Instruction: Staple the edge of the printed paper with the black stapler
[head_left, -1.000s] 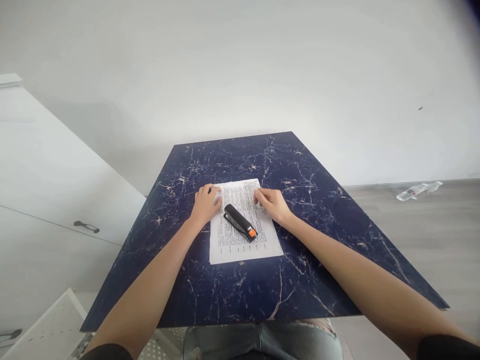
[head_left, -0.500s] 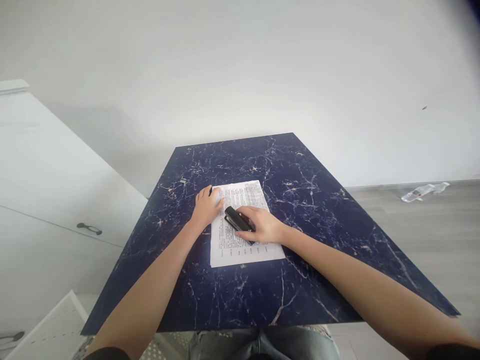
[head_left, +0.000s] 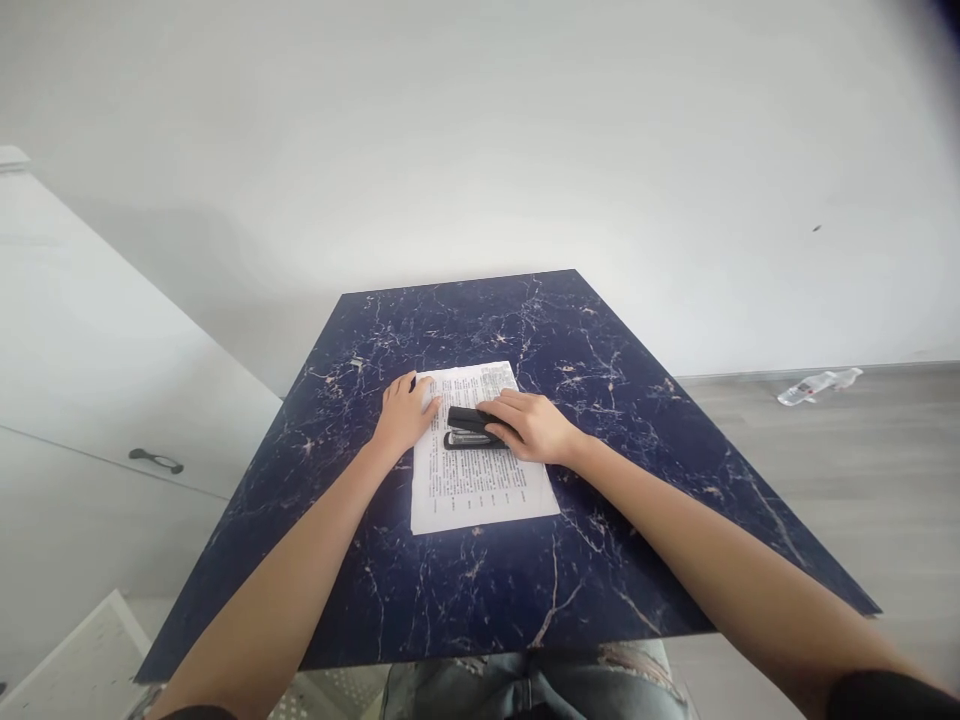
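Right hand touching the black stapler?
Touching. The head view shows the right hand closed over the black stapler, with its fingers covering the stapler's right end and no gap visible.

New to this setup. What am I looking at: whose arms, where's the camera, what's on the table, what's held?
No machine here: a person works with two bare hands. One camera worn on the head looks forward and down, so both arms enter from the bottom edge. On the dark marbled table lies a printed sheet of paper. The left hand rests flat on the sheet's far left corner. The right hand grips a black stapler over the sheet. A white cabinet stands at left; a plastic bottle lies on the floor at right.
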